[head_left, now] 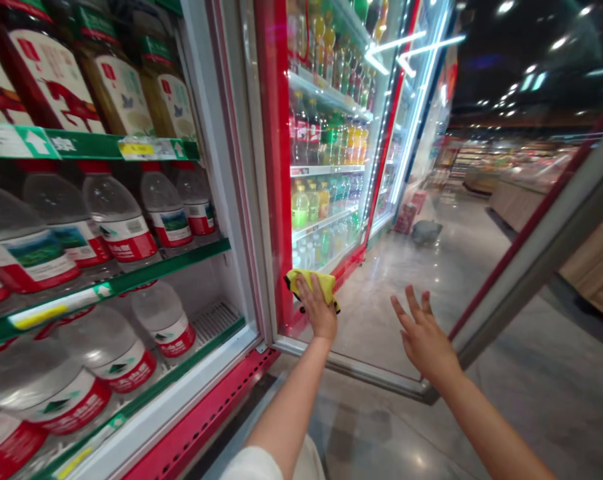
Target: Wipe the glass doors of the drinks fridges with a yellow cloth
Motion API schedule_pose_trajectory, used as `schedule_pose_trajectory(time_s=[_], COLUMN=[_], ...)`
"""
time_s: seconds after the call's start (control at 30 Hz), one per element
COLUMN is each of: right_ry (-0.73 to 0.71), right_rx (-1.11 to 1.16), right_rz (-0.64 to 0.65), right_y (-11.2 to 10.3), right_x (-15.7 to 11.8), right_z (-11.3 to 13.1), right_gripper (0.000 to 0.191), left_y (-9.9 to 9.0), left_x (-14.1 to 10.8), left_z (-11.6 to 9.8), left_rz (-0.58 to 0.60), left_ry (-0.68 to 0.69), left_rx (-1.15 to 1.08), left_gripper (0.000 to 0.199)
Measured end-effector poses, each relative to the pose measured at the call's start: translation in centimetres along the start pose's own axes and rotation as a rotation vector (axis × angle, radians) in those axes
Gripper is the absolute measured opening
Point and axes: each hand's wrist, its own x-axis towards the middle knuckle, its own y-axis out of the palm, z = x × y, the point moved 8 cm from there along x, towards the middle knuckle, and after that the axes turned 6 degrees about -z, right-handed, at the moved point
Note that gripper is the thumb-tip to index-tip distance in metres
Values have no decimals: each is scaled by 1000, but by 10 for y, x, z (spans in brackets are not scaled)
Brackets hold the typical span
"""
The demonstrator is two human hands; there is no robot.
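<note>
A yellow cleaning cloth (326, 283) with dark edging lies pressed against the lower left part of the glass door (366, 333). Over it is my left hand (317, 308), its fingers laid on the cloth and holding it to the pane. The door stands open, swung out from the drinks fridge. My right hand (424, 333) is near the door's lower outer corner, fingers spread and nothing held. Whether its fingertips touch the glass I cannot tell. The door's grey metal frame (531, 247) runs up past my right wrist.
On my left, fridge shelves hold large red-capped water bottles (121, 227) and, above, dark drink bottles (126, 87). Through the glass show another lit drinks fridge (328, 167), a shiny floor (381, 280) and wooden store counters (596, 267). A red base strip (201, 420) runs below the fridge.
</note>
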Motion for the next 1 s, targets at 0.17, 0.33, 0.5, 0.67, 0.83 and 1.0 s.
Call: schedule_pose_trajectory(time_s=[0.17,0.33,0.5,0.67,0.83,1.0], right_ry=[-1,178,239,273,172,7], right_rx=[-3,-47,10,86,219,424], right_rz=[-1,-38,-59,-89,-241,-390], right_y=[2,13,30,32,28,36], right_x=[-24,-65,-71,-62,-30,13], right_z=[-22,-48,-57,-71,-40,24], right_gripper=[95,98,96,92,83,79], left_y=[29,32,57,56,41,31], left_x=[-24,0,-33,-33,-13,6], left_z=[-44,-57,-105,-110,-106,-87], left_rz=[318,161,210,310,391,224], left_ry=[434,328,566,588,583,562], left_rx=[-30,48,12,-2,-124,-40], left_gripper=[80,79,69,77,93,78])
